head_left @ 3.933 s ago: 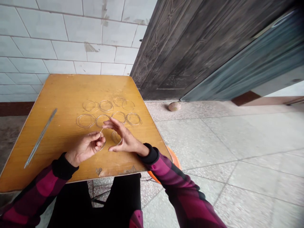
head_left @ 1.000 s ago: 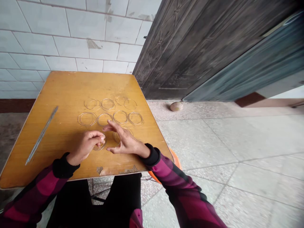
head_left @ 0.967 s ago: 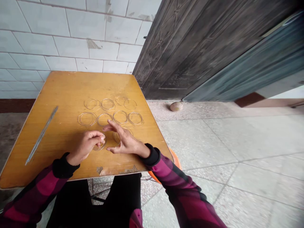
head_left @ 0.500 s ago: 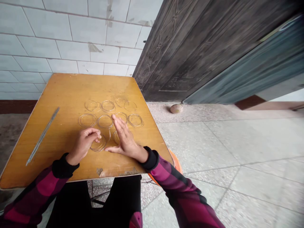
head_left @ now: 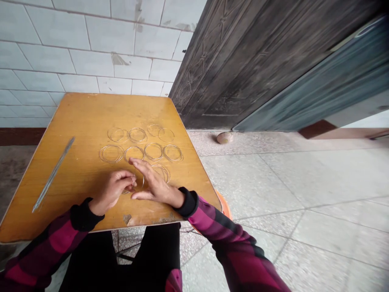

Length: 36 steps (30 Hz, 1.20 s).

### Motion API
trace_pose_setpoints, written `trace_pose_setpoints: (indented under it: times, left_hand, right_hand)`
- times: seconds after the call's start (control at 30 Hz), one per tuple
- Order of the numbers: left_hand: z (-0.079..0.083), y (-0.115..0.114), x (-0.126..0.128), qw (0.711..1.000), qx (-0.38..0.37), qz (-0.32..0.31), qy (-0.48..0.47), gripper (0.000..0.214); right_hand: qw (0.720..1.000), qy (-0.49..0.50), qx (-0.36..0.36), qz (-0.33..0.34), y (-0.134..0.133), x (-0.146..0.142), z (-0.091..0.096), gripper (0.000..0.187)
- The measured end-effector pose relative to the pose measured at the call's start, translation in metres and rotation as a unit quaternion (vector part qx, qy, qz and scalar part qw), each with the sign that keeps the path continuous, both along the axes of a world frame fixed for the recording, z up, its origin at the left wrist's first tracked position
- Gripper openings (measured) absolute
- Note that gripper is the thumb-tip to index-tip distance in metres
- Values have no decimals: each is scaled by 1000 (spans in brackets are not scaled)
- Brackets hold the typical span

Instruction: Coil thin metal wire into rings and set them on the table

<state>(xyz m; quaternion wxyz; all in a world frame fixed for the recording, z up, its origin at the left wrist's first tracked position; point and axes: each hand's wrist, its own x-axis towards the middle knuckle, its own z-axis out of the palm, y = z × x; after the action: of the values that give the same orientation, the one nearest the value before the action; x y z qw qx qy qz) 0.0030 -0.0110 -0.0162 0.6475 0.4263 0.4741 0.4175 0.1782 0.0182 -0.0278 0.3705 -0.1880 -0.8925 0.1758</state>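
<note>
Near the table's front edge, my left hand [head_left: 114, 190] is closed in a pinch on a thin wire ring [head_left: 143, 181], whose curved side shows between my two hands. Opposite it, my right hand [head_left: 154, 183] is open, thumb and fingers apart around the ring's right side; whether it touches the wire I cannot tell. Part of a coil on the tabletop shows below my left fingertips, mostly hidden. Just beyond my right hand lies another wire coil [head_left: 164, 172], partly covered by it. Several more coils lie in rows farther back, among them one coil [head_left: 153, 144] in the middle row.
A bundle of straight metal wires [head_left: 53, 176] lies slanted along the left of the wooden table [head_left: 100, 109]. White wall tiles [head_left: 82, 61] meet the far edge. An orange stool [head_left: 224, 205] shows at the right edge, and a roundish stone-like object [head_left: 225, 138] rests by the dark door [head_left: 219, 81].
Both hands have shifted: my left hand slightly right and down, my right hand left, so they are closer together. The coils behind my right hand show more fully.
</note>
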Motion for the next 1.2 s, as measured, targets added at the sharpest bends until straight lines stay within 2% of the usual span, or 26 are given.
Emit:
trace_pose_setpoints:
  times: [0.17,0.27,0.4,0.53,0.7,0.87,1.03,1.2]
  left_hand:
    - [-1,0,1,999,-32,-8,-37,18]
    - [-3,1,-2,996,-47,-17,-67,17]
    - [-11,2,-3,987,-75,-44,-139,18]
    - [-20,2,-2,979,-101,-43,-174,16]
    - [-29,3,-3,974,-113,-72,-184,15]
    - [-35,4,-4,961,-131,-94,-223,14]
    - [-34,6,-3,954,-140,-100,-244,10]
    - [-24,3,-1,957,-144,-82,-238,10]
  right_hand:
    - [1000,24,-1,-18,0,0,-3,93]
    - [998,37,38,-34,0,2,-2,96]
    - [991,-31,125,-44,-1,6,2,89]
    - [985,-90,137,-46,-1,8,7,71]
    - [984,-97,144,-49,-4,7,13,64]
    - [971,-109,196,-88,-9,5,13,56]
    - [964,-107,216,-109,-10,5,11,53]
    - [965,-101,214,-115,-9,7,7,53]
